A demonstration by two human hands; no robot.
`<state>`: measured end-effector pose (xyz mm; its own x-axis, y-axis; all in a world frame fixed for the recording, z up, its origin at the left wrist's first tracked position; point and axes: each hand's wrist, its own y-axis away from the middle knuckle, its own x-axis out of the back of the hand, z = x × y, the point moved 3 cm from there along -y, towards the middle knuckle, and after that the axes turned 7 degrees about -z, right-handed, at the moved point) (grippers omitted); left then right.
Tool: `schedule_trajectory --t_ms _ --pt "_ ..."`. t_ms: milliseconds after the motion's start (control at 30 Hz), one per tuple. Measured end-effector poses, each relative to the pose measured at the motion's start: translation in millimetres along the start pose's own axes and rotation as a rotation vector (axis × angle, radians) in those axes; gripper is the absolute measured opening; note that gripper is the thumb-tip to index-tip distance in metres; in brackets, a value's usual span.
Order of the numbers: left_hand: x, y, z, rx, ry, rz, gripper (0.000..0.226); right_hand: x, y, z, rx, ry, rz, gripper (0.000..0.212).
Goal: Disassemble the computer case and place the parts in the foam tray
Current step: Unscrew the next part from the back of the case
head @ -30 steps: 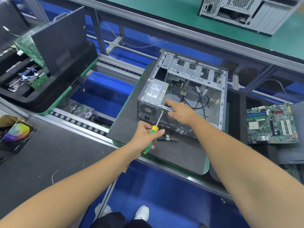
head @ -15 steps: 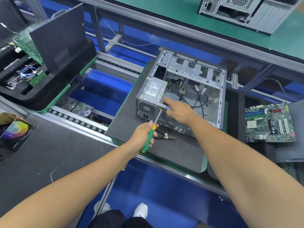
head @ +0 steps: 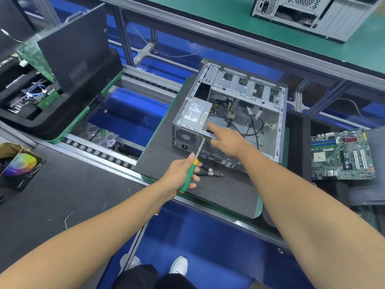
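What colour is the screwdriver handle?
Green with a yellow band, on the screwdriver handle gripped in the left hand; head view.

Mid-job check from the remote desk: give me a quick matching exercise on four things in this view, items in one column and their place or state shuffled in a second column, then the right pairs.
Items
1. screwdriver
2. power supply
3. motherboard
4. pliers

Places or states
A. lying flat on the dark foam, out of the case, to the right
B. gripped in the left hand, tip at the rear edge of the computer case
C. lying loose on the grey mat in front of the case
D. seated in the case's near left corner

Pairs: 1-B, 2-D, 3-A, 4-C
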<state>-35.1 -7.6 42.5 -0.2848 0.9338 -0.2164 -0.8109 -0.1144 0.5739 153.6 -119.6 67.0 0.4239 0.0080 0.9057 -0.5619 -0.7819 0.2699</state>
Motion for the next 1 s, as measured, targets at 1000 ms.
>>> schedule_trajectory --t_ms 1000 --pt "4.3 2.5 -0.3 -0.078 0.038 0.05 0.037 1.3 -1.5 0.2 -0.001 0.009 -0.009 0.035"
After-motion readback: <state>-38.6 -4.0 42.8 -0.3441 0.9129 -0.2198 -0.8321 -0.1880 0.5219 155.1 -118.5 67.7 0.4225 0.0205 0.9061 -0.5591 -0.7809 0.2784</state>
